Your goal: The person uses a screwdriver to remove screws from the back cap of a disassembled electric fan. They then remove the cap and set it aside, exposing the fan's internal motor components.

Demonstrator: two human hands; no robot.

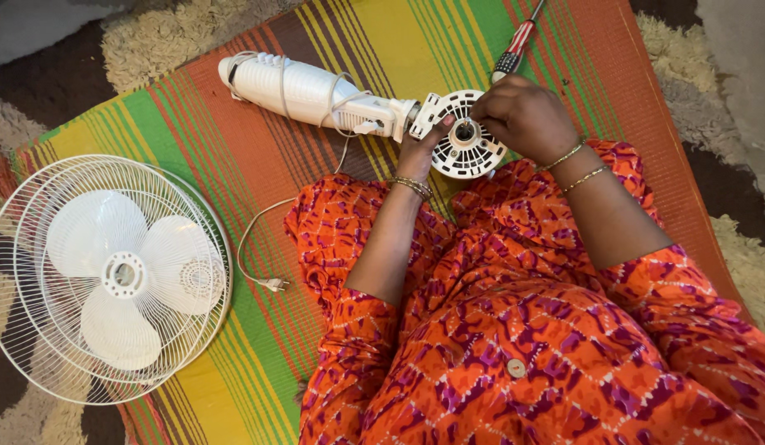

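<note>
— In the head view, what did your hands have hold of?

— Your left hand [421, 147] gripped the round white fan motor housing [465, 136] from below, thumb pressed on its slotted rim. Your right hand [522, 115] came over the top, fingers curled tight around a screwdriver [514, 51] with a striped red, white and dark handle, its tip down at the housing's centre hub.

— And where did that housing sit?

— It rested at the edge of your lap, on the striped mat [234, 140], joined to the white fan neck [308, 91] that lay stretched toward the upper left with its cord wound around it.

— What else lay around you?

— The white power cord [250, 239] trailed down the mat to its plug [273, 284]. Well apart to your left lay the white fan grille [20, 346] with the three-blade fan blade [119, 276] resting inside it.
</note>
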